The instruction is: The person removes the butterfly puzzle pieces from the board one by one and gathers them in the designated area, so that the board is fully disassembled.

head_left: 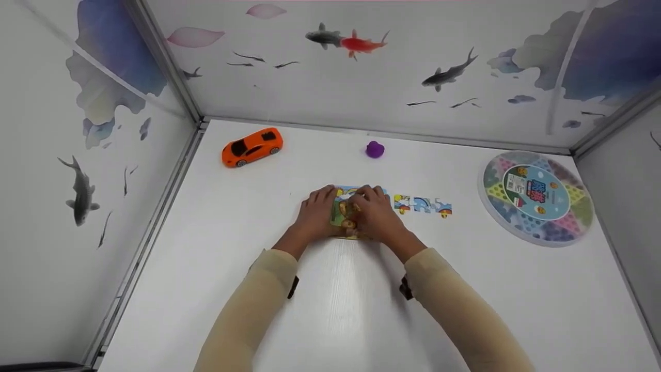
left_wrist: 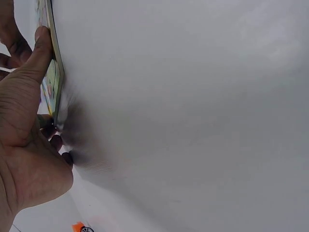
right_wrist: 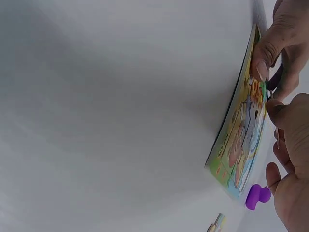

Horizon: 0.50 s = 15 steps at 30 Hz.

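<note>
A jigsaw puzzle board (right_wrist: 241,135) with a cartoon picture lies on the white table between both hands. My left hand (head_left: 315,213) grips the board's left side, its thumb (left_wrist: 39,53) over the edge and fingers curled at the far corner. Bent over the board's upper part, my right hand (head_left: 381,216) pinches a thin puzzle piece (right_wrist: 278,140) between thumb and fingers; its picture side is hidden. To the right of the board lie a yellow loose piece (head_left: 402,202), a blue loose piece (head_left: 422,204) and another loose piece (head_left: 443,207).
An orange toy car (head_left: 253,148) stands at the back left. A small purple toy (head_left: 375,149) sits behind the board. On the right lies a round, flat box (head_left: 581,206) with a colourful lid. Fish-patterned panels (head_left: 361,93) enclose the table (head_left: 206,248) at the back and sides.
</note>
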Available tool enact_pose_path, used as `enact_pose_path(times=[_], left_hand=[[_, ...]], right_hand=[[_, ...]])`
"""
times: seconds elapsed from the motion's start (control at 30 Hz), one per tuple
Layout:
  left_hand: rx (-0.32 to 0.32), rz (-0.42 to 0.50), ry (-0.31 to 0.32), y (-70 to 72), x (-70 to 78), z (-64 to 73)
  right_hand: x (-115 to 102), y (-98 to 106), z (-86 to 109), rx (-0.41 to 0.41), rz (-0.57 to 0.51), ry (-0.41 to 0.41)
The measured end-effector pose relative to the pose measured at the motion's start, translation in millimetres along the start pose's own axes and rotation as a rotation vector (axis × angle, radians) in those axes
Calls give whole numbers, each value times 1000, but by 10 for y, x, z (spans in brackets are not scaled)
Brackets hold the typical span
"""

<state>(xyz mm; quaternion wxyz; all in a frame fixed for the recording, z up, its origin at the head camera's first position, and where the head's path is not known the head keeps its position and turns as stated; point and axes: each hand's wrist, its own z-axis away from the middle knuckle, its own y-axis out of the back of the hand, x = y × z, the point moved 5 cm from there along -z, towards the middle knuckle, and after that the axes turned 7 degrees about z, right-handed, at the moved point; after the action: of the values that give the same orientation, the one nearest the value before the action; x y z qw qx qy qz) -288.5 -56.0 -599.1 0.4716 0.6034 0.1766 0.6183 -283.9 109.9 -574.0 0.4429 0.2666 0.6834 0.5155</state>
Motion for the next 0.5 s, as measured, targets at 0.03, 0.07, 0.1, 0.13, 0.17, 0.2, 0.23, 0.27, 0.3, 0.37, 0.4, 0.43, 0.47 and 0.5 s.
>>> enact_pose_path(times=[0.03, 0.07, 0.1, 0.13, 0.17, 0.2, 0.23, 0.27, 0.3, 0.37, 0.4, 0.43, 0.47, 0.5], left_hand=[[-2, 5, 1, 0, -3, 1], [-4, 11, 2, 0, -6, 2], [-6, 17, 3, -4, -9, 2], [-6, 21, 4, -7, -12, 1], [-6, 26, 4, -11, -15, -1], [-7, 31, 4, -16, -16, -3], [-5, 32, 2, -14, -12, -1], [-4, 32, 1, -14, -11, -1], [-3, 30, 0, -15, -10, 0], [-2, 29, -2, -17, -8, -1], [-1, 29, -3, -16, -7, 0], [-1, 25, -4, -16, -6, 0], [-1, 24, -4, -17, -6, -2], [-2, 26, -3, -20, -8, -5]], right_hand=[[18, 19, 13, 7, -1, -1], [38, 37, 28, 13, -2, -2], [59, 54, 44, 20, -2, 2], [81, 72, 63, 24, 0, 1], [103, 93, 83, 28, -2, 1], [128, 113, 104, 27, -5, -4], [158, 127, 126, 24, -6, -11], [191, 141, 148, 22, -8, -20], [224, 154, 172, 18, -10, -31], [290, 182, 224, 9, -15, -54], [326, 191, 251, 5, -16, -65], [360, 201, 279, 3, -16, -74], [394, 211, 309, 1, -17, -83], [426, 219, 339, -1, -18, -90]])
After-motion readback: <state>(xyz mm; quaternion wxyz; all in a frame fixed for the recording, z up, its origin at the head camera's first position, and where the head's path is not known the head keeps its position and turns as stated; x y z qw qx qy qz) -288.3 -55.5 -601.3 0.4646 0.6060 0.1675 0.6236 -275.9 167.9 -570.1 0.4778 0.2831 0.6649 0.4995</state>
